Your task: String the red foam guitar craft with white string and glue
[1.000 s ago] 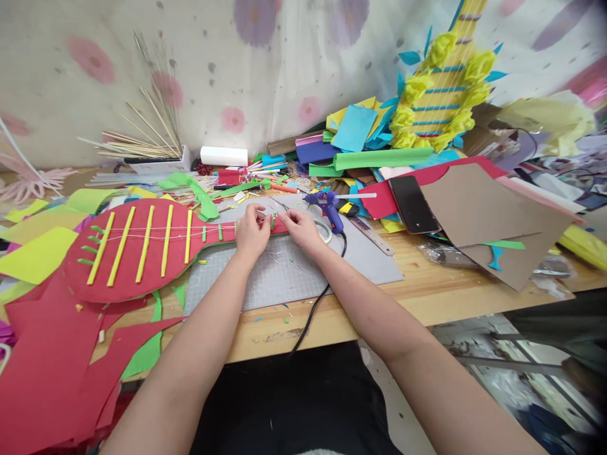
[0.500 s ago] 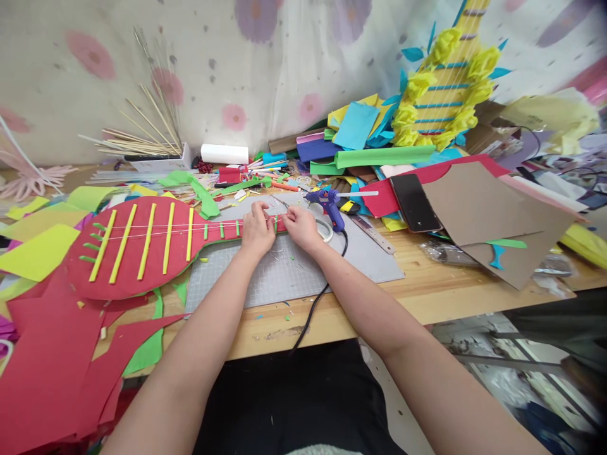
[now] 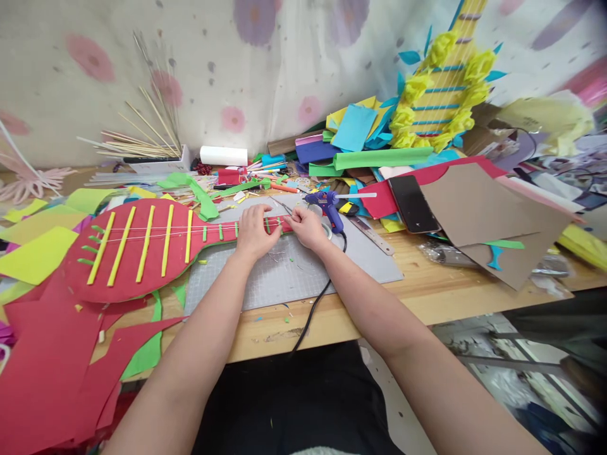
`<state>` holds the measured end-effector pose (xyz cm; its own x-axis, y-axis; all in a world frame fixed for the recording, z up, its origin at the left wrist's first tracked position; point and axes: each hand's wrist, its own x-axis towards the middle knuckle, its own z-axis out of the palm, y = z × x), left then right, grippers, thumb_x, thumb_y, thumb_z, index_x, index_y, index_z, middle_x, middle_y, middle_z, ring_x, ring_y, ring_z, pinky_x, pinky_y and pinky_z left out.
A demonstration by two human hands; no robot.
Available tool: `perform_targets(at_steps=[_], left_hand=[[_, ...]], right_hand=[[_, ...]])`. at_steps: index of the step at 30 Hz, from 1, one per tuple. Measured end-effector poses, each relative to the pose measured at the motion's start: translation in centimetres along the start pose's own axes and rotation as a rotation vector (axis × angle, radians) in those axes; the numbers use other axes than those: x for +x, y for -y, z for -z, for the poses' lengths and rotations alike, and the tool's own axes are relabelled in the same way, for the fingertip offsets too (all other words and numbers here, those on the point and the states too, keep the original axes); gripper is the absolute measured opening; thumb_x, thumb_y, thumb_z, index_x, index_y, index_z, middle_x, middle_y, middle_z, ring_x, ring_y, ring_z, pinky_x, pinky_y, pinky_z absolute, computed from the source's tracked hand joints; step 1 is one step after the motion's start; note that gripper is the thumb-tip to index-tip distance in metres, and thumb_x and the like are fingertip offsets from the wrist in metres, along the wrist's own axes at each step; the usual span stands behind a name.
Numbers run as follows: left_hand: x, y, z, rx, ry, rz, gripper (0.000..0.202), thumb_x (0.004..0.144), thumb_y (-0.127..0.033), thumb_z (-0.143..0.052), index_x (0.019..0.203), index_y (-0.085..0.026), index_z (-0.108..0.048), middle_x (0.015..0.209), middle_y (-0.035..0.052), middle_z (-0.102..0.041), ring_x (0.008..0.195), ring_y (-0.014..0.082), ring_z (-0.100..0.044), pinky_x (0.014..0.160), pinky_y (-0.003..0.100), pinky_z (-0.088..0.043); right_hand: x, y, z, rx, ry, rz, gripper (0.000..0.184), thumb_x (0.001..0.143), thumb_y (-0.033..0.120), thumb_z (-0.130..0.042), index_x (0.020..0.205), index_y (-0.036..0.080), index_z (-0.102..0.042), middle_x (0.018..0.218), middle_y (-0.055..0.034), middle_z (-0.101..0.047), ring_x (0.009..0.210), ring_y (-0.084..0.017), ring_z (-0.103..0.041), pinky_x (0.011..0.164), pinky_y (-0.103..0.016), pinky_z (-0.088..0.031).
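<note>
A red paper lute-shaped instrument (image 3: 128, 253) lies flat, its round body to the left and its neck running right beneath both hands. Thick yellow strips and short green strips cross it, and thin white strings (image 3: 164, 229) run lengthwise. Spread across the neck, my left hand (image 3: 256, 234) is open, its thumb apart from the fingers. My right hand (image 3: 307, 229) pinches the white strings near the neck's right part; its fingertips partly hide them. Just behind the hands lie scissors (image 3: 281, 203) and a purple glue gun (image 3: 329, 205). A roll of white tape (image 3: 327, 231) is partly hidden by my right hand.
A grey cutting mat (image 3: 265, 284) lies under the neck, with a black cord (image 3: 310, 316) crossing it. A metal ruler (image 3: 372, 235), phone (image 3: 413, 203) and brown card (image 3: 493, 202) are to the right. Red paper scraps (image 3: 47, 366) overhang the left. A yellow paper instrument (image 3: 439, 95) stands behind.
My left thumb has opened away from its fingers and the hand has flattened over the neck. My right hand still pinches, shifted very slightly right. The view has moved slightly.
</note>
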<state>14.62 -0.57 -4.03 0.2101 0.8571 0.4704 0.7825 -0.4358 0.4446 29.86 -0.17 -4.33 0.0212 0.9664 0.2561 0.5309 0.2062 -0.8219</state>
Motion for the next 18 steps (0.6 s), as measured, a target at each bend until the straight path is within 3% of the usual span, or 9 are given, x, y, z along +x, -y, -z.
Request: perform_targets(at_steps=[3, 9, 14, 18], left_hand=[[-0.06, -0.55, 0.05, 0.039, 0.063, -0.053, 0.047, 0.069, -0.034, -0.068, 0.11, -0.019, -0.049, 0.116, 0.0098, -0.058, 0.109, 0.0273, -0.051, 0.092, 0.041, -0.039], [0.05, -0.74, -0.22, 0.059, 0.136, -0.022, 0.047, 0.071, -0.029, -0.068, 0.113, -0.021, -0.049, 0.113, 0.0072, -0.063, 0.106, 0.0267, -0.053, 0.091, 0.04, -0.038], [-0.01, -0.57, -0.78, 0.036, 0.09, 0.025, 0.046, 0.07, -0.03, -0.07, 0.11, -0.02, -0.051, 0.111, 0.0078, -0.063, 0.106, 0.0276, -0.052, 0.089, 0.04, -0.038], [0.07, -0.99, 0.01, 0.067, -0.027, 0.002, 0.04, 0.074, -0.037, -0.066, 0.109, -0.021, -0.053, 0.116, 0.0085, -0.06, 0.111, 0.0285, -0.048, 0.091, 0.04, -0.035]], right_hand=[[-0.05, -0.01, -0.29, -0.002, 0.007, 0.008, 0.037, 0.074, 0.029, -0.055, 0.055, 0.021, -0.025, 0.052, 0.0064, -0.031, 0.055, -0.009, -0.028, 0.055, -0.025, -0.022], [-0.16, 0.29, -0.15, -0.032, -0.004, -0.011, 0.039, 0.076, 0.037, -0.055, 0.054, 0.021, -0.026, 0.051, 0.0064, -0.032, 0.053, -0.009, -0.029, 0.054, -0.025, -0.022], [-0.14, 0.25, 0.06, -0.101, -0.06, -0.059, 0.038, 0.077, 0.037, -0.054, 0.053, 0.021, -0.029, 0.05, 0.0061, -0.033, 0.052, -0.009, -0.03, 0.053, -0.025, -0.022], [-0.16, 0.14, 0.08, -0.11, -0.069, -0.059, 0.036, 0.077, 0.036, -0.053, 0.054, 0.021, -0.031, 0.051, 0.006, -0.034, 0.051, -0.01, -0.031, 0.052, -0.025, -0.021]])
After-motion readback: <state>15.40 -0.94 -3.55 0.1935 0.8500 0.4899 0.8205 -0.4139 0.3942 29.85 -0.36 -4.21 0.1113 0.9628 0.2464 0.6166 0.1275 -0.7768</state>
